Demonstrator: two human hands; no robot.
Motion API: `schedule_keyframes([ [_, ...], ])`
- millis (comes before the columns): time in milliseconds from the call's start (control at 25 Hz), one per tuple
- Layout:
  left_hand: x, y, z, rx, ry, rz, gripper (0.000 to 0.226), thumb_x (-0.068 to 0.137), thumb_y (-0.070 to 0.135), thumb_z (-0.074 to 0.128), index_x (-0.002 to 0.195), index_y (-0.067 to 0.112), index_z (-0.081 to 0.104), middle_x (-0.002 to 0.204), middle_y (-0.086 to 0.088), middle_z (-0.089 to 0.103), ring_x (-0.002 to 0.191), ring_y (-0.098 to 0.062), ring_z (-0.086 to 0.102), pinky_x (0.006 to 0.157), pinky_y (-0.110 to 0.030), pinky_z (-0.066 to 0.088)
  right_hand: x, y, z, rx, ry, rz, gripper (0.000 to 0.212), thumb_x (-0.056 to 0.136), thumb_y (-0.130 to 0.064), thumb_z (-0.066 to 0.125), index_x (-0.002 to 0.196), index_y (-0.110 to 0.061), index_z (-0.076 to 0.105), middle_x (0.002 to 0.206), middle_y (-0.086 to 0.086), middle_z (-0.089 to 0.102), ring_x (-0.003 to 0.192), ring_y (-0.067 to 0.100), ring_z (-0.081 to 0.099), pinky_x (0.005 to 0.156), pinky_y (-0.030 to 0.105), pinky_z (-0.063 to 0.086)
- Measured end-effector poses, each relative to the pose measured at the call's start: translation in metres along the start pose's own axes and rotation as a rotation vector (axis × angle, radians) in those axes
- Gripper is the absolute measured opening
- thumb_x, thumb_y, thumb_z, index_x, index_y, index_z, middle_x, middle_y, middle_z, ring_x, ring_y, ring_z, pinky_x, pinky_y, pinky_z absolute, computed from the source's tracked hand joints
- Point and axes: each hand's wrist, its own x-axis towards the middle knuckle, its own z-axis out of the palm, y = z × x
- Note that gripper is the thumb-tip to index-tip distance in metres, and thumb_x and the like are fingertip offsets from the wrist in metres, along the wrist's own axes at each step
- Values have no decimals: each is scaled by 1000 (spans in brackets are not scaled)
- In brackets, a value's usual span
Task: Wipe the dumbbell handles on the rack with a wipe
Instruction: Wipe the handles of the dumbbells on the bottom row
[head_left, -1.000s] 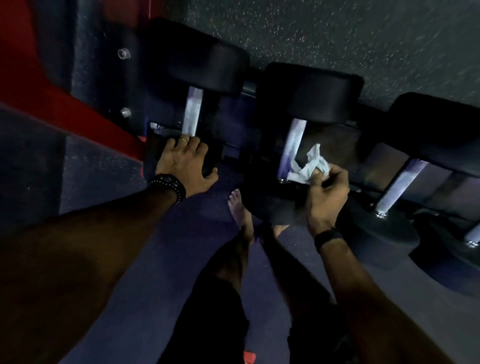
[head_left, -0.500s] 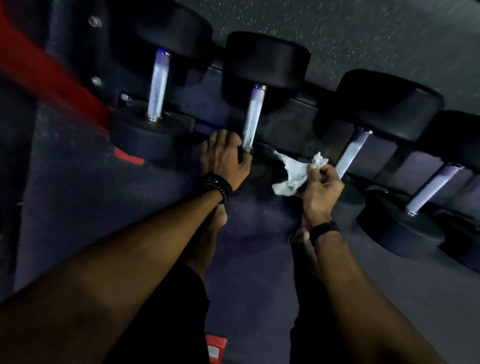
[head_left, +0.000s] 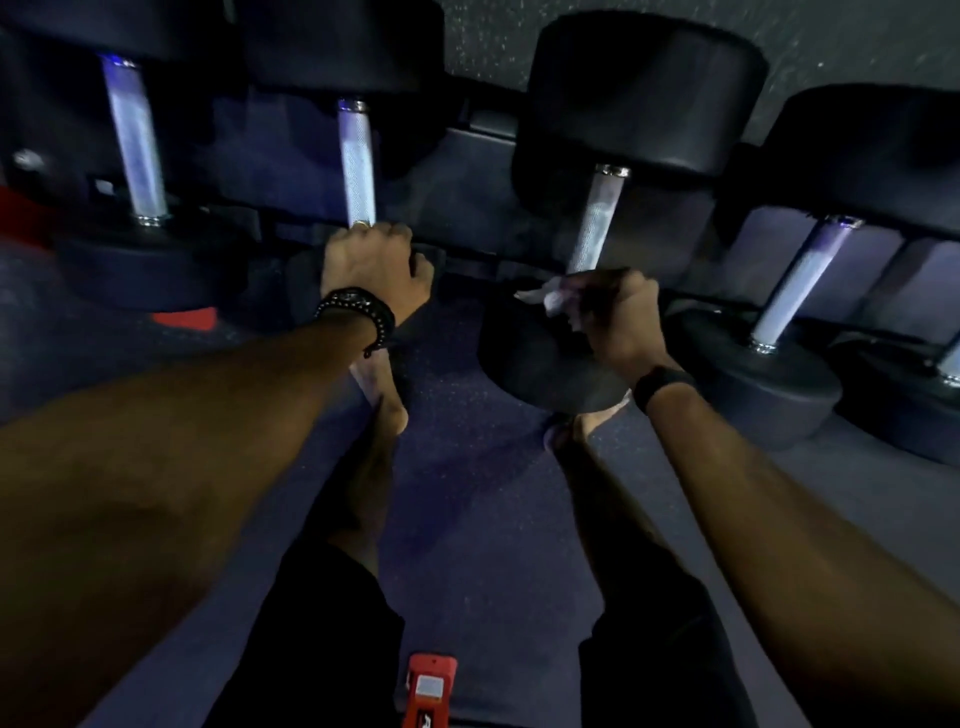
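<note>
White wipe (head_left: 553, 300) is bunched in your right hand (head_left: 618, 317), fingers clenched around it, at the near end of the third dumbbell handle (head_left: 597, 221), roughly 6 o'clock from that handle's midpoint. Whether the wipe already touches the knurled steel cannot be told; it sits at the junction of handle and near weight head (head_left: 530, 358).

Current step, by judgement: start of the wiping pass on this handle. The next move calls for closing the wipe round the bar and running it toward 12 o'clock, up to the far head.

Your left hand (head_left: 371, 262), at 9 o'clock from the right, is curled over the near end of the second handle (head_left: 357, 161), apparently bracing. Further handles (head_left: 802, 280) wait on the rack (head_left: 483, 130) toward 3 o'clock.
</note>
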Motion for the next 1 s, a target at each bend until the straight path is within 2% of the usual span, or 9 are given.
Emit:
schedule_keyframes([
  [80,-1,2,1,13,4,-34,38,92,35,48,101,2,63,102,-21,67,97,-38,61,83,-41,43,8,3,10,-174,27,47,20,76,-31,72,89,-17,72,86,3,73,80,19,71,66,36,58],
  [240,0,3,-2,22,-5,-61,39,91,37,48,101,3,63,102,-21,67,98,-38,61,85,-42,42,13,-5,13,-264,201,253,62,71,-37,84,116,-8,53,115,16,62,106,36,61,86,43,50],
  [360,0,5,-2,-1,-11,-74,38,91,37,49,101,3,63,103,-21,67,99,-38,60,86,-42,42,26,6,4,-338,59,395,74,66,-44,86,122,-10,54,126,15,59,117,34,57,97,43,47],
  [440,0,5,-3,-9,-9,-83,38,91,37,50,100,3,63,101,-22,67,98,-38,61,86,-43,42,39,23,-6,-251,-46,354,68,62,-44,88,115,-9,63,120,15,63,109,22,63,86,29,54],
  [520,-1,4,-3,-13,-10,-88,38,91,37,49,100,3,63,100,-21,67,97,-38,61,86,-43,42,50,34,-14,-314,-163,277,47,76,-29,81,112,-6,64,112,11,60,91,-5,57,62,5,44],
  [640,0,4,-3,-6,-14,-90,39,91,37,49,100,2,63,99,-21,67,96,-38,61,86,-44,43,59,35,-15,-367,-114,278,21,82,-23,72,97,-12,63,97,9,56,84,6,57,49,10,40],
  [800,1,4,-2,16,-33,-88,40,91,39,49,101,3,64,99,-20,67,97,-38,61,87,-44,43,67,33,-2,-371,0,294,43,85,-31,70,114,0,65,115,21,65,109,26,63,82,28,47],
  [920,1,4,-2,26,-38,-90,41,91,39,48,101,3,64,97,-20,68,95,-38,62,86,-44,44,68,37,1,-200,23,339,37,85,-28,68,104,4,64,101,23,63,84,11,55,58,14,37],
  [1000,1,4,-2,18,-37,-92,41,91,39,48,101,3,65,97,-19,68,95,-37,62,86,-45,44,55,29,1,95,7,344,20,80,-19,65,90,-2,59,83,17,60,63,4,52,57,23,37],
])
